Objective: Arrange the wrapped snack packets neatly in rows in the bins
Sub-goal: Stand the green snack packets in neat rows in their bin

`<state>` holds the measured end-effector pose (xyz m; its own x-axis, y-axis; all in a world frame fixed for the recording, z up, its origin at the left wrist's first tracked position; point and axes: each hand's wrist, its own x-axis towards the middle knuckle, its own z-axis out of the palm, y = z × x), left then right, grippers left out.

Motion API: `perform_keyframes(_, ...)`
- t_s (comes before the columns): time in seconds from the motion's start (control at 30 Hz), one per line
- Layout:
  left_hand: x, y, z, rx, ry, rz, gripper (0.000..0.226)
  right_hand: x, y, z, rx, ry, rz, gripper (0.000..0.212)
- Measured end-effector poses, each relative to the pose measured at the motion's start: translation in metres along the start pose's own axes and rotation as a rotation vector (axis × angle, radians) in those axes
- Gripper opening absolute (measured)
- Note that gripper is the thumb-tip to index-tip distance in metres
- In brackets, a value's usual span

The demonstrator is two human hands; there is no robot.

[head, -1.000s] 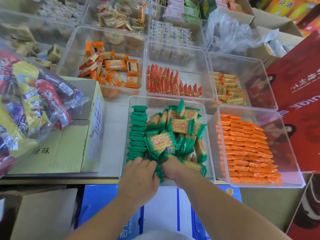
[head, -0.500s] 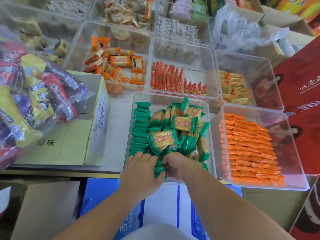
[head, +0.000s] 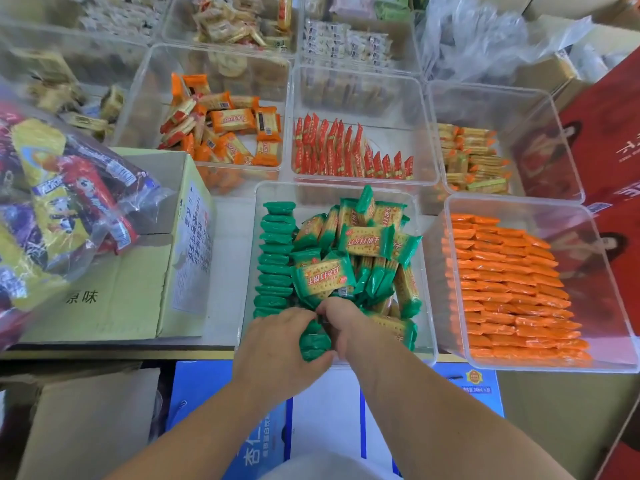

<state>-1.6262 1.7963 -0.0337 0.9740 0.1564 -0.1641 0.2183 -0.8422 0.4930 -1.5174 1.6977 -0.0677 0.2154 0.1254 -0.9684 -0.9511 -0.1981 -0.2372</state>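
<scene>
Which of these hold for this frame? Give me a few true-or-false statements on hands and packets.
1. The left hand and right hand hold green packets at the near end of their bin. True.
2. The orange packets at near right lie in a loose heap. False: they lie in neat rows.
3. A tidy column of green packets lines that bin's left side. True.
4. The red packets lie heaped. False: they stand in one row.

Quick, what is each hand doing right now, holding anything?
Left hand: closed, gripping a bunch of green packets.
Right hand: closed, fingers curled on the same green packets.
</scene>
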Motion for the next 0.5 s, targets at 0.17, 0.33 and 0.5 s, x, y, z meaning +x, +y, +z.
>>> perform_keyframes(0.17, -0.001, 0.001, -0.003, -0.075, 0.038, -0.003, 0.048, -0.001, 0.001, 0.005, -0.008, 0.015, -0.059, 0.031)
perform_keyframes(0.33, -0.004, 0.003, -0.002, -0.127, 0.129, -0.054, 0.043, -0.003, 0.004, -0.005, -0.066, 0.035, -0.102, 0.031)
perform_keyframes(0.5, -0.006, 0.0, -0.001, -0.222, 0.178, -0.068, 0.045, -0.006, 0.004, -0.013, -0.288, 0.103, -0.135, 0.029)
